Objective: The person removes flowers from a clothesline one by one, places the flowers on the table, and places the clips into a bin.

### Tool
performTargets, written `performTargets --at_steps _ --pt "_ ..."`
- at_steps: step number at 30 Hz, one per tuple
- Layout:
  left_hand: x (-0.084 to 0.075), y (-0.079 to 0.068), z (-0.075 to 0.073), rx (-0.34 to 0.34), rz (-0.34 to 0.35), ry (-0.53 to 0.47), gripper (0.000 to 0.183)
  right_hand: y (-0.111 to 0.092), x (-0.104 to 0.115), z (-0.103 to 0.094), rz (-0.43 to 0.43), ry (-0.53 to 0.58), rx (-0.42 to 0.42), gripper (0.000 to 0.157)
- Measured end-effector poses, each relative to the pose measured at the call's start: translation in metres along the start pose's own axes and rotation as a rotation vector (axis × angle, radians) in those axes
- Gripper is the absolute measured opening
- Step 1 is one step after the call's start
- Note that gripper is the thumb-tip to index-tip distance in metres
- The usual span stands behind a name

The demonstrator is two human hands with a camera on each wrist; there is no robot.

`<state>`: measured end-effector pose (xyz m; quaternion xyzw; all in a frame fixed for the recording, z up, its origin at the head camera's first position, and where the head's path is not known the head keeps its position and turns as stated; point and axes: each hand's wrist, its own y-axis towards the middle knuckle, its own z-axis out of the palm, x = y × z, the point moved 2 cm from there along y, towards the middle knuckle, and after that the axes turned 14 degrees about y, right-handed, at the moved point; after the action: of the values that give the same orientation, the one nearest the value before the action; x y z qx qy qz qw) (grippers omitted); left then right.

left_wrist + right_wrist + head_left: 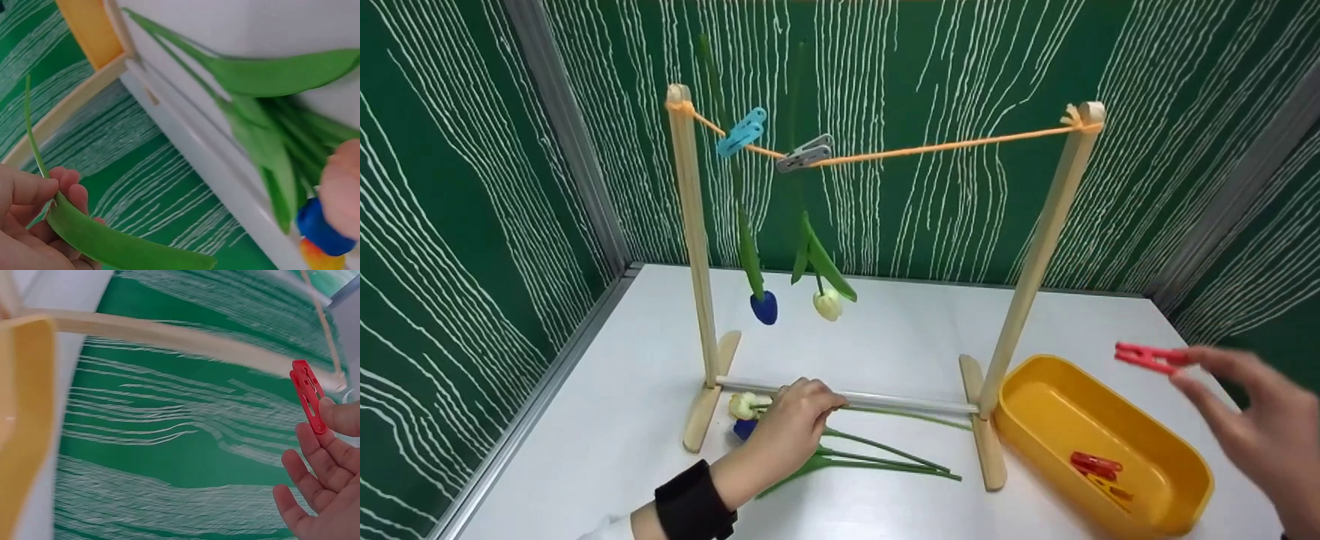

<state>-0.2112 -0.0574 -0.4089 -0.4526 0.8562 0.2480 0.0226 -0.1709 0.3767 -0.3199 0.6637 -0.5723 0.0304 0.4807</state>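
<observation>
My left hand (795,424) is over the table by the rack's low crossbar. Its thumb and fingers pinch an artificial tulip by the green stem, just beside a long leaf (129,242). Under and beside that hand lie more tulips with green stems (892,461), one with a blue head (323,228). At the right, my right hand (1260,427) pinches a red clothespin (1147,357) between thumb and fingertips, above the yellow bin. Two tulips hang head down from the orange string (945,148): a blue one (764,307) under a blue clothespin (743,132), a pale yellow one (827,304) under a grey clothespin (805,154).
The string runs between two wooden posts (1039,262) standing on flat wooden feet. A yellow bin (1027,386) beside the right foot holds red clothespins (1096,465) and a yellow clothespin (1110,491). Green walls with white lines stand around the white table (870,330).
</observation>
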Motion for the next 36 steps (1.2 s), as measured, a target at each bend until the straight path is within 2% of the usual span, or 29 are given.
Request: performTargets --at_steps 4,6,9,13,18,22,26,31,36 --pt "0.006 -0.006 0.011 0.01 0.051 0.108 0.02 -0.024 -0.044 0.01 0.173 -0.009 0.062 0.036" --pt "0.009 -0.009 0.016 0.023 0.065 0.159 0.022 -0.035 -0.062 0.016 0.274 -0.008 0.118 0.043" --pt "0.014 -0.011 0.022 0.062 0.051 0.199 0.026 -0.048 -0.085 0.026 0.423 0.001 0.192 0.055" --pt "0.021 -0.013 0.032 0.116 0.028 0.233 0.029 -0.057 -0.11 0.035 0.598 0.034 0.291 0.066" --pt "0.03 -0.014 0.042 0.169 0.035 0.299 0.03 -0.061 -0.129 0.043 0.719 0.091 0.424 0.065" --pt "0.034 -0.012 0.05 0.195 0.049 0.348 0.031 -0.061 -0.132 0.049 0.777 0.103 0.518 0.059" --pt "0.037 -0.011 0.058 0.209 0.02 0.354 0.029 -0.061 -0.13 0.056 0.8 0.06 0.609 0.059" --pt "0.038 -0.012 0.063 0.218 -0.002 0.34 0.026 -0.064 -0.129 0.063 0.742 -0.029 0.694 0.064" --pt "0.037 -0.011 0.06 0.211 0.011 0.335 0.022 -0.067 -0.132 0.064 0.659 -0.097 0.713 0.064"
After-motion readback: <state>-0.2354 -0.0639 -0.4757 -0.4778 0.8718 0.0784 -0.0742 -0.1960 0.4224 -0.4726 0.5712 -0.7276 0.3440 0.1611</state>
